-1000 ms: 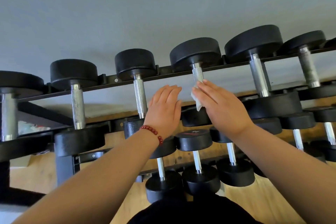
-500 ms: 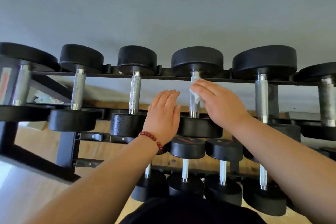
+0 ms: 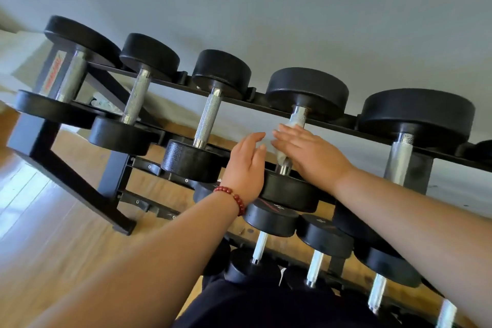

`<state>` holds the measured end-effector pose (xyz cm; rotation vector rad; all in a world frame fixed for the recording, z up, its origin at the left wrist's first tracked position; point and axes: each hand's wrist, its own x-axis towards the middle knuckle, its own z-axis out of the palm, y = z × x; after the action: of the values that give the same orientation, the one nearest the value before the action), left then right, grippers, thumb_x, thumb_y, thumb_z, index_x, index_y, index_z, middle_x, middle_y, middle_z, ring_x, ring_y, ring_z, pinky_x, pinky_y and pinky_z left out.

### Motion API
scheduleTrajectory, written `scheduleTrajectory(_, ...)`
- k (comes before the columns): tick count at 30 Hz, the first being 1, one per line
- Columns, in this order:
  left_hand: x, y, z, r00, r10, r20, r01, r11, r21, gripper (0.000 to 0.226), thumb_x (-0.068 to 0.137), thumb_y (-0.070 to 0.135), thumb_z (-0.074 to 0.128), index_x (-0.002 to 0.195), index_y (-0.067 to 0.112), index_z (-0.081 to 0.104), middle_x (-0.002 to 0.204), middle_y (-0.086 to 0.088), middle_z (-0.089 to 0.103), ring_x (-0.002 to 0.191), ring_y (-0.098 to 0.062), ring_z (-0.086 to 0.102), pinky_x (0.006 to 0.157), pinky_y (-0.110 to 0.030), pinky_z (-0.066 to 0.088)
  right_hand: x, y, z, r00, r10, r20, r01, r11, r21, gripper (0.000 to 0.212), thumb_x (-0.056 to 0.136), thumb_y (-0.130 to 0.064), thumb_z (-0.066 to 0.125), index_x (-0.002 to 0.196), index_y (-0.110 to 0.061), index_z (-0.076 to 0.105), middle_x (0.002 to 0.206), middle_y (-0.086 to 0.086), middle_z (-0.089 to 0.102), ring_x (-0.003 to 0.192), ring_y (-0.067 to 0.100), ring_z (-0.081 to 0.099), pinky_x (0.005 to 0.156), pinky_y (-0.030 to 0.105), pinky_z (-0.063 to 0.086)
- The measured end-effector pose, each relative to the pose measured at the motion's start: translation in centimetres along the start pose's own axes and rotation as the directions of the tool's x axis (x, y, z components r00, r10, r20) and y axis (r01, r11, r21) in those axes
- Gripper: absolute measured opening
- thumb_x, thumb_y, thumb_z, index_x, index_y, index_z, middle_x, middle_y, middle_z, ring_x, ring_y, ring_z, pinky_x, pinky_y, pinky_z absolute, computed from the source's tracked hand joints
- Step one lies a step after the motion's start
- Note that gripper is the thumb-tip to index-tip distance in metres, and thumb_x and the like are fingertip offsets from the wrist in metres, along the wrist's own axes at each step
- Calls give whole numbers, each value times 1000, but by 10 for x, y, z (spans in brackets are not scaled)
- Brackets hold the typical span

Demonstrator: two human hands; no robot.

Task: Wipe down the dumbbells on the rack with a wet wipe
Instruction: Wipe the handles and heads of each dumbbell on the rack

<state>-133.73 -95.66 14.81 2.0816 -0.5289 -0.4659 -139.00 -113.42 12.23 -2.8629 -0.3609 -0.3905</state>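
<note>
Dumbbells (image 3: pixel 298 138) looked heavy, so we left them racked; our right hand (image 3: pixel 308 156) pressed the limp wet wipe (image 3: pixel 294 122) around the handle, left hand (image 3: pixel 246 168) open beside it.

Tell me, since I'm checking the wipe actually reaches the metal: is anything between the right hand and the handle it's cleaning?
Only the wet wipe itself. The right hand presses it against the dumbbell handle; the left hand sits beside it, not in the way.
</note>
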Motion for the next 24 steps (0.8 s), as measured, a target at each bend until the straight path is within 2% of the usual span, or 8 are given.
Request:
scheduleTrajectory(3, 2, -2, 0, 1000, 0, 13, -1, 1000, 16, 36, 104, 25, 34, 138, 22, 46, 138, 3, 47, 132, -10, 36, 107, -21, 25, 2, 16, -9, 988, -151, 43, 151, 988, -15, 44, 80, 5, 70, 123, -4, 64, 132, 16, 60, 125, 37, 54, 103, 54, 28)
scheduleTrajectory(6, 2, -1, 1, 1000, 12, 10, -13, 999, 37, 36, 105, 25, 33, 138, 21, 47, 139, 3, 47, 132, -10, 36, 105, -20, 23, 9, 28, -11, 1000, 8, 7, -8, 1000, 3, 48, 84, 11, 52, 130, -1, 58, 138, 19, 54, 131, 38, 46, 107, 55, 30)
scheduleTrajectory(8, 2, -2, 2, 1000, 15, -1, -15, 999, 35, 35, 105, 26, 33, 137, 22, 47, 138, 3, 47, 131, -10, 36, 103, -19, 23, 4, 22, -8, 1000, 14, 28, -14, 1000, 12, 54, 81, 16, 59, 132, -1, 56, 140, 18, 52, 133, 38, 44, 107, 56, 32)
scheduleTrajectory(12, 3, -2, 2, 1000, 10, 2, -10, 999, 34, 35, 105, 26, 33, 136, 23, 48, 137, 4, 47, 128, -7, 37, 102, -18, 24, -6, 22, -13, 983, -162, 86, 157, 986, 63, 60, 80, 10, 68, 136, -8, 55, 143, 12, 50, 135, 32, 43, 108, 55, 32)
scheduleTrajectory(17, 3, -2, 3, 1000, 9, -1, -9, 999, 42, 35, 105, 27, 33, 136, 23, 48, 140, 3, 47, 134, -12, 35, 107, -22, 24, 6, 26, -12, 993, 106, 55, -112, 987, 114, 58, 91, 15, 47, 144, -7, 43, 154, 10, 34, 142, 14, 13, 119, 37, 17)
scheduleTrajectory(20, 0, 0, 1, 999, 24, 26, -25, 999, 44, 35, 104, 28, 34, 137, 24, 47, 139, 4, 45, 130, -8, 36, 108, -24, 26, -12, 18, -9, 998, -25, 62, 17, 991, 133, 61, 82, 12, 65, 138, -5, 51, 146, 14, 46, 137, 24, 28, 110, 48, 27)
scheduleTrajectory(22, -1, 4, 0, 998, 54, 20, -54, 999, -5, 36, 102, 32, 35, 136, 26, 47, 135, 6, 46, 124, -4, 38, 106, -25, 30, -10, 22, -18, 990, -115, 79, 105, 987, 121, 62, 79, 11, 68, 137, -5, 53, 145, 14, 48, 135, 24, 31, 107, 47, 29)
scheduleTrajectory(24, 1, 11, 2, 998, 69, 3, -69, 997, -39, 38, 100, 34, 34, 136, 27, 48, 136, 6, 47, 125, -6, 40, 105, -24, 31, 2, 31, -23, 998, -24, 61, 17, 993, 120, 58, 86, 10, 60, 140, -7, 49, 150, 12, 42, 138, 17, 25, 112, 38, 23)
